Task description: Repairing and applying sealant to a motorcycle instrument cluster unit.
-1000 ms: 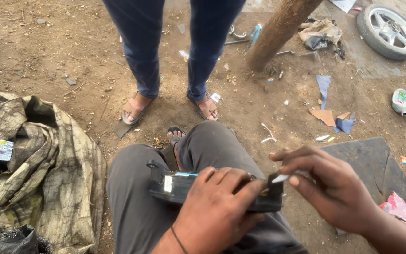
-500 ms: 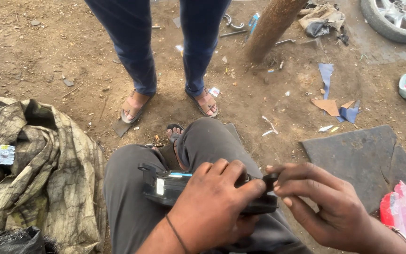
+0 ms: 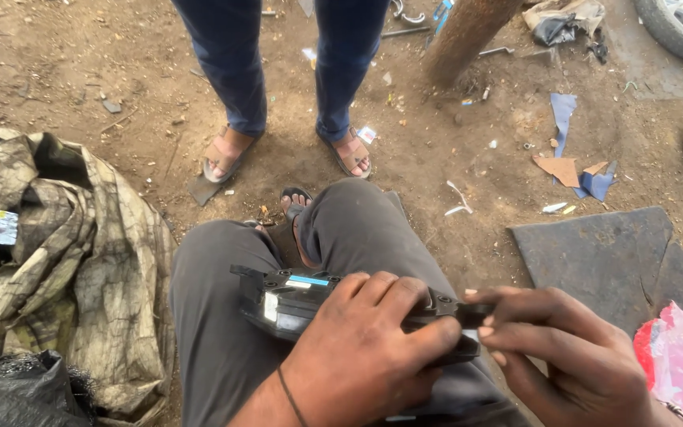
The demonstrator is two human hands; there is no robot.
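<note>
While the left hand (image 3: pixel 357 360) clasps a black part (image 3: pixel 294 304), the right hand (image 3: pixel 571 364) pinches its end.

The space over the lap is taken up by the black part (image 3: pixel 294 304), which is clasped by the left hand (image 3: pixel 357 360) and pinched at its end by the right hand (image 3: pixel 571 360). At nine o'clock, passage is blocked by a heap of crumpled tarpaulin (image 3: pixel 57 261). At twelve o'clock, the way is closed by a standing person's legs (image 3: pixel 286 71) and sandalled feet. At one o'clock, a leaning post (image 3: pixel 468 35) is met. Open dirt (image 3: pixel 452 150) is left between the knees and the post. At three o'clock, a flat dark slab (image 3: pixel 602 257) is laid, with pink plastic (image 3: pixel 681 364) just beside it.
</note>
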